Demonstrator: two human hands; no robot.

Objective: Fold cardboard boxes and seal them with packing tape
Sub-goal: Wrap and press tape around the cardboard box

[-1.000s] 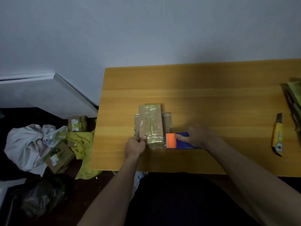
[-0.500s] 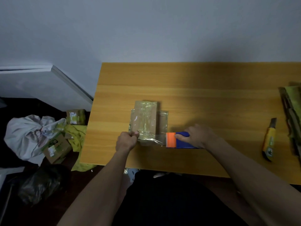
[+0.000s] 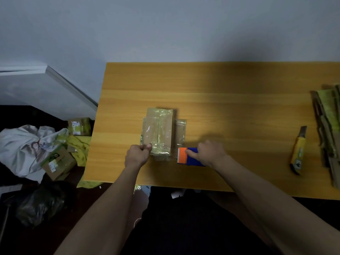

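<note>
Taping stage: left hand [image 3: 137, 157] pinches box [image 3: 159, 132] corner, right hand [image 3: 208, 153] grips tape dispenser [image 3: 189, 157] at box's 4 o'clock; next prob. needs tearing tape w/ blade.

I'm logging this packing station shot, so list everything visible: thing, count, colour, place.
cardboard box: 1, brown, taped, table centre-left
tape dispenser: 1, orange and blue, right of the box
utility knife: 1, yellow, table right
flat cardboard stack: 1, brown and green, table's right edge
table: 1, orange-brown wood
floor boxes: 2 at least, brown, left of table
white bag: 1, floor left
black bag: 1, floor lower left
left hand: pinches the box's near corner
right hand: grips the dispenser
</note>
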